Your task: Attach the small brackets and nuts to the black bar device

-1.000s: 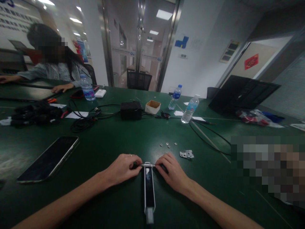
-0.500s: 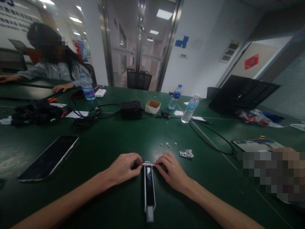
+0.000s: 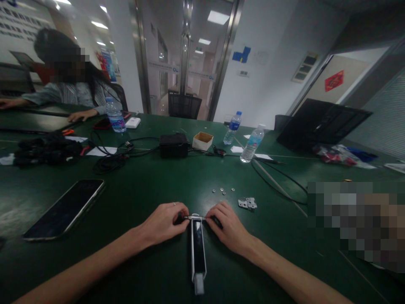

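A long, narrow device (image 3: pixel 198 249) with a white frame and a glossy black face lies upright in view on the green table (image 3: pixel 158 270). Across its far end runs a short metal crosspiece (image 3: pixel 196 218). My left hand (image 3: pixel 167 221) pinches a slim dark-handled tool whose thin metal tip meets the left end of the crosspiece. At the right end, my right hand (image 3: pixel 227 226) is closed round a similar dark handle, mostly hidden by the fingers. Several small metal rings (image 3: pixel 223 193) and silver metal plates (image 3: pixel 247 203) lie beyond my right hand.
A phone (image 3: pixel 65 209) lies at left. Farther back are a black box (image 3: pixel 174 145) with cables, an open small carton (image 3: pixel 203 141), and water bottles (image 3: pixel 252 144). Another person (image 3: pixel 76 90) sits at far left; a blurred-out hand area (image 3: pixel 373 223) shows at right.
Both my hands and the device stay practically in place. The pixelated area at the right has shifted and grown leftward.
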`<action>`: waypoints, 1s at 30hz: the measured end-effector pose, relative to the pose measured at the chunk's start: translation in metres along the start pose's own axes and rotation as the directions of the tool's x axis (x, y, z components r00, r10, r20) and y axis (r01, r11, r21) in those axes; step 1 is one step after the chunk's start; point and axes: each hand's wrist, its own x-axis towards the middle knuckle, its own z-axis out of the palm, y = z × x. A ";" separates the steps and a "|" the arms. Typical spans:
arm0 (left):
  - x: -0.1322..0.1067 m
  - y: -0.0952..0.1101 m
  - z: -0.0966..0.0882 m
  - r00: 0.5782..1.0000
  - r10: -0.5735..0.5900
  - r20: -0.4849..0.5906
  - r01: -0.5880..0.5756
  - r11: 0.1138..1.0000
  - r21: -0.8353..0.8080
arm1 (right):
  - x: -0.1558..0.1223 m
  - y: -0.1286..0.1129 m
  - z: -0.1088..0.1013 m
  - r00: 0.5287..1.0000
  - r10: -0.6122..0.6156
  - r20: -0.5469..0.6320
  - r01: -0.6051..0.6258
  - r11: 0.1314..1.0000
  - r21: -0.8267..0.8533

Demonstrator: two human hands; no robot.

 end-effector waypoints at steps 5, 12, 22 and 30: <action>-0.001 0.000 -0.001 1.000 -0.023 0.018 0.023 1.000 -0.019 | 0.000 -0.002 -0.002 1.000 0.012 0.010 -0.012 1.000 -0.002; 0.000 0.000 -0.001 1.000 -0.022 0.015 0.022 0.999 -0.023 | 0.001 -0.002 -0.003 1.000 0.006 0.008 -0.006 1.000 -0.005; 0.000 -0.003 0.001 1.000 -0.015 0.006 0.015 0.999 -0.040 | 0.000 -0.002 -0.002 1.000 0.011 0.004 -0.011 1.000 0.009; 0.000 -0.003 0.003 1.000 -0.010 -0.010 0.010 1.000 -0.023 | 0.001 -0.002 -0.003 1.000 0.002 0.010 -0.002 1.000 -0.002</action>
